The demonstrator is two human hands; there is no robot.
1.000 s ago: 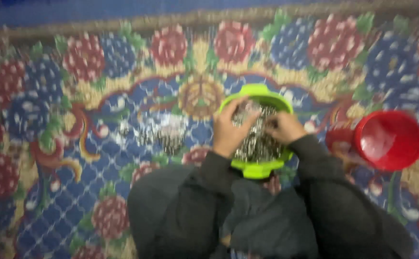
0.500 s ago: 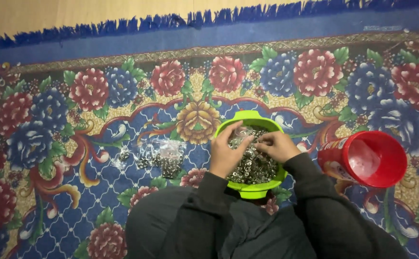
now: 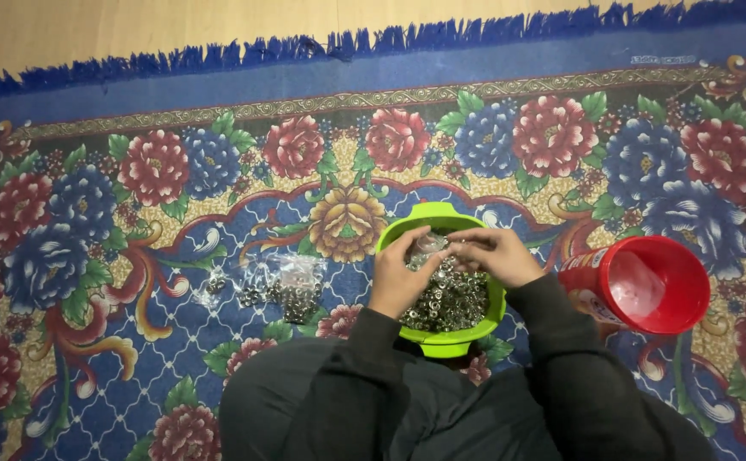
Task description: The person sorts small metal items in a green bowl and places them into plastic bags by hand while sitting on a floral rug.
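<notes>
A lime-green bowl (image 3: 407, 226) sits on the flowered rug in front of me, filled with several small silvery metal pieces (image 3: 454, 300). Both my hands hover over the bowl and meet above its far half. My left hand (image 3: 398, 275) and my right hand (image 3: 497, 254) pinch a small clear plastic bag (image 3: 431, 248) between their fingertips. What the bag contains is too small to make out. Dark sleeves cover both forearms.
A clear plastic bag with small metal pieces (image 3: 283, 286) lies on the rug left of the bowl. A red container (image 3: 646, 286) lies on its side to the right, mouth toward me. The blue-fringed rug edge (image 3: 373, 43) meets a wooden floor beyond. My dark-clothed knees fill the bottom.
The camera has tilted so the rug's fringe and the floor have come into view. My hands stay over the green bowl and have drawn closer together at the small bag.
</notes>
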